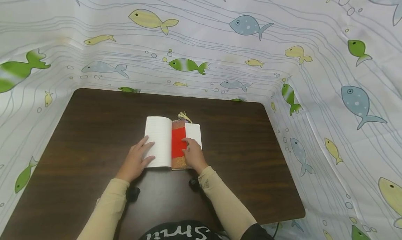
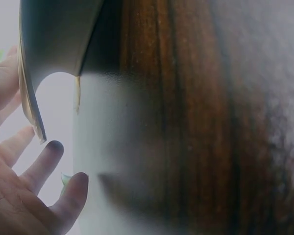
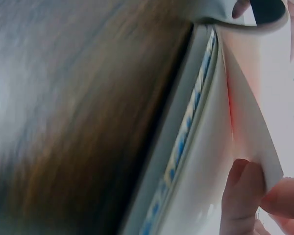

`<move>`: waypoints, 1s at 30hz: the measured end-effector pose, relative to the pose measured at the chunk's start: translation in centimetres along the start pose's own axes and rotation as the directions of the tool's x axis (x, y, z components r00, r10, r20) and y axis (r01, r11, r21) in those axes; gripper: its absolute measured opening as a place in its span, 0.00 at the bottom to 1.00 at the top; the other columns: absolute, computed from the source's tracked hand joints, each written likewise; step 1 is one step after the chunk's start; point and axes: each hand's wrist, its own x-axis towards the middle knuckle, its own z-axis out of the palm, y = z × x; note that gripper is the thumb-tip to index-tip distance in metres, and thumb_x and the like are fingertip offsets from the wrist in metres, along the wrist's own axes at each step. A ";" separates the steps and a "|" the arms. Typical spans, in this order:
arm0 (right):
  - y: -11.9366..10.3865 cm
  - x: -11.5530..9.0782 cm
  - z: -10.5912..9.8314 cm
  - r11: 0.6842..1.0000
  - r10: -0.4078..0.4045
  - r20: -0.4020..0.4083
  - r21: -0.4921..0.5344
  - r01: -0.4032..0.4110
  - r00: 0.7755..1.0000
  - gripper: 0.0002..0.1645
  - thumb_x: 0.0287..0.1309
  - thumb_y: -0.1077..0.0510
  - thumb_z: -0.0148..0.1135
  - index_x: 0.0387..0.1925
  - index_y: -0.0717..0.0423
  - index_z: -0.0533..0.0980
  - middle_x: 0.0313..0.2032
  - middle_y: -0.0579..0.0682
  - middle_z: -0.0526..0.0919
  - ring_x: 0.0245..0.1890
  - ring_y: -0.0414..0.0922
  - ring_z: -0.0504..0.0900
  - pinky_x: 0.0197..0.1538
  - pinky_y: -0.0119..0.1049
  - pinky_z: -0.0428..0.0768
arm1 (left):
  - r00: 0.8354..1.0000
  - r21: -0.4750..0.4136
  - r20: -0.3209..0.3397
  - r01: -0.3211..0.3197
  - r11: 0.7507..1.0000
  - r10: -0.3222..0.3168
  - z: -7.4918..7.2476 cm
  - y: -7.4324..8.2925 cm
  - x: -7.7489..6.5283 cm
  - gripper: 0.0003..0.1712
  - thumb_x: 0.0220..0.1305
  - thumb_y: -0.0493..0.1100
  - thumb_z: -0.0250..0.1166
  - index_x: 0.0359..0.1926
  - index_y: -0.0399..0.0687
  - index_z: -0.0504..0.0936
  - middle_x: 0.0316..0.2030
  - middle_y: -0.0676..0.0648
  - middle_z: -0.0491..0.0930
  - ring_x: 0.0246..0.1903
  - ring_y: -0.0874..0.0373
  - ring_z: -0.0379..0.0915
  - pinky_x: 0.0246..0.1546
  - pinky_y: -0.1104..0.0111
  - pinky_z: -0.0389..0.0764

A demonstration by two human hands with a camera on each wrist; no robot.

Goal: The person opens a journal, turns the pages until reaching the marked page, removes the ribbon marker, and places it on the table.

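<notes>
Tabletop (image 1: 238,139) beneath, left hand (image 1: 135,160) splays, right hand (image 1: 194,155) pinches a sheet (image 3: 252,134).

Head view: from above, facing forward and down, far enough back to include the table (image 1: 238,145) and fish-print cloth (image 1: 204,44). Left wrist view: low, close to the left hand (image 1: 135,159) and the notebook (image 1: 158,139). Right wrist view: low and close, facing the right hand (image 1: 194,154) and a page (image 3: 250,127). All three share the notebook.

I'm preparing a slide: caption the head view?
Right hand holds a red bookmark over an open notebook, left hand at its left page.
</notes>
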 end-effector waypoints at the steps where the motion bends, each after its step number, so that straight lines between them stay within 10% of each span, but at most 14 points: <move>1: 0.2 0.0 -0.2 1.000 0.007 -0.005 0.018 -0.007 1.000 0.23 0.57 0.65 0.65 0.55 0.53 0.76 0.42 0.50 0.78 0.30 0.39 0.72 0.36 0.30 0.75 | 1.000 -0.005 0.000 -0.002 1.000 0.002 0.0 0.0 0.0 0.32 0.61 0.44 0.68 0.65 0.46 0.71 0.72 0.39 0.56 0.64 0.33 0.57 0.60 0.38 0.61; 12: 7.2 0.3 -4.7 0.996 0.088 -0.021 -0.020 -0.088 0.996 0.23 0.60 0.65 0.63 0.58 0.53 0.77 0.50 0.55 0.78 0.33 0.46 0.72 0.44 0.39 0.78 | 1.000 -0.005 0.016 0.015 1.000 -0.015 0.0 -0.1 -0.3 0.31 0.62 0.44 0.67 0.65 0.46 0.71 0.72 0.40 0.55 0.65 0.33 0.55 0.61 0.37 0.60; 19: 12.5 -0.4 -9.2 0.973 0.225 -0.022 -0.045 -0.225 0.974 0.24 0.63 0.65 0.60 0.61 0.54 0.74 0.57 0.58 0.75 0.58 0.54 0.73 0.62 0.53 0.71 | 1.000 -0.007 0.019 0.021 1.000 -0.021 0.2 -0.1 0.0 0.31 0.62 0.45 0.67 0.65 0.46 0.71 0.72 0.39 0.55 0.65 0.33 0.55 0.61 0.37 0.59; 30: 17.6 -0.7 -14.4 0.942 0.271 0.005 -0.208 -0.264 0.963 0.37 0.59 0.63 0.64 0.69 0.63 0.62 0.58 0.68 0.65 0.56 0.62 0.70 0.61 0.56 0.71 | 1.000 -0.005 -0.006 -0.008 1.000 0.008 0.4 -0.4 0.3 0.31 0.61 0.44 0.67 0.64 0.46 0.71 0.72 0.38 0.56 0.64 0.32 0.57 0.61 0.37 0.60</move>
